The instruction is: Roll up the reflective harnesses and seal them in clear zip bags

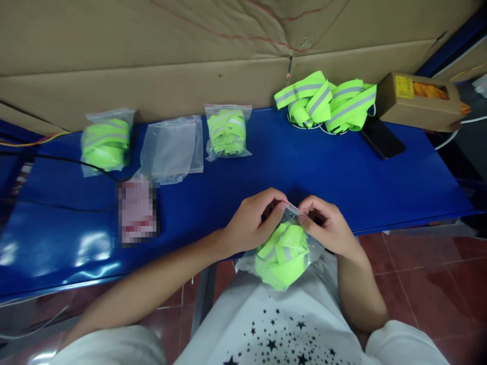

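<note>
A clear zip bag (pixel 247 261) hangs between my hands at the table's front edge, its mouth toward the table. Inside it is a folded neon-yellow reflective strap (pixel 283 256) with grey stripes. My left hand (pixel 253 220) pinches the red-lined zip edge at its left part, thumb on top. At the right end of the same edge my right hand (pixel 331 223) pinches with thumb and fingers. Both hands are closed on the bag, and the fingers beneath it are partly hidden.
On the blue table (pixel 304 167) lie two filled bags (pixel 105 144), flat clear bags (pixel 169 149), loose neon straps (pixel 350 104), a black phone (pixel 382 138) and a cardboard box (pixel 418 104). A blurred-out item (pixel 137 210) lies left, near a black cable (pixel 57 158). Cardboard (pixel 152 86) lines the back.
</note>
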The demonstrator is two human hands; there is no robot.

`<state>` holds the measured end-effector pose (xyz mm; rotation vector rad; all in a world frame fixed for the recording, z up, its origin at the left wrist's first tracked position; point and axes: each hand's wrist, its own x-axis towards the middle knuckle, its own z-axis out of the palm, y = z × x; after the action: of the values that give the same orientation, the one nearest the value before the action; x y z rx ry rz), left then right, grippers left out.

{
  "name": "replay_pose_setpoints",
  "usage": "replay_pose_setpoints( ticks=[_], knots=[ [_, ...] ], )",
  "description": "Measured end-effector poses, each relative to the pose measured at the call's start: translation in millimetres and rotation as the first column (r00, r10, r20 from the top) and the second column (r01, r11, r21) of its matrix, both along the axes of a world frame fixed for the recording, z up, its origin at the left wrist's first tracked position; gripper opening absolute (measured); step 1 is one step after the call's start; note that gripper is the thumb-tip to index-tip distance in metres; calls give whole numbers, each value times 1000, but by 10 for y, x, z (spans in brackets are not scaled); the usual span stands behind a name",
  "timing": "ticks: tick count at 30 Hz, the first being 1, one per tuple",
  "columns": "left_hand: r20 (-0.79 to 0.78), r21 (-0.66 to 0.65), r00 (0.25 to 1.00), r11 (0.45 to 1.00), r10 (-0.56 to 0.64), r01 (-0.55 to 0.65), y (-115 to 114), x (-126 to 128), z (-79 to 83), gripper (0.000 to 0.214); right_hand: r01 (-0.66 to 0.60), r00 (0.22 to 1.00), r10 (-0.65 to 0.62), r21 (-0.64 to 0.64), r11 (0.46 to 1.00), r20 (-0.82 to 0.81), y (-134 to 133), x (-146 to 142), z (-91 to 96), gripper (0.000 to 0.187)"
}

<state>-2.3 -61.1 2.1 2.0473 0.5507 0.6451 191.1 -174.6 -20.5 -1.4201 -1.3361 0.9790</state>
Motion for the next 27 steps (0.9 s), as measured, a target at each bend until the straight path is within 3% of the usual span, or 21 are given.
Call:
replay_pose_setpoints(
  ticks=[5,11,17,27],
  knots=[
    [8,-89,1000,996,-14,15,7,16,-11,13,-11,1000,11,4,1000,7,8,-4,0,7],
    [-15,-108,999,993,-39,37,16,19,3,14,-11,1000,10,22,1000,23,10,-7,6,6],
    [-36,-235,998,971,-60,50,35,48,-7,17,9,1000,-10,26,1000,14,12,-21,-4,7],
    [-88,-81,993,994,-78,71,35,29,-29,16,37,995,-39,24,999,95,29,-81,9,9]
  ],
)
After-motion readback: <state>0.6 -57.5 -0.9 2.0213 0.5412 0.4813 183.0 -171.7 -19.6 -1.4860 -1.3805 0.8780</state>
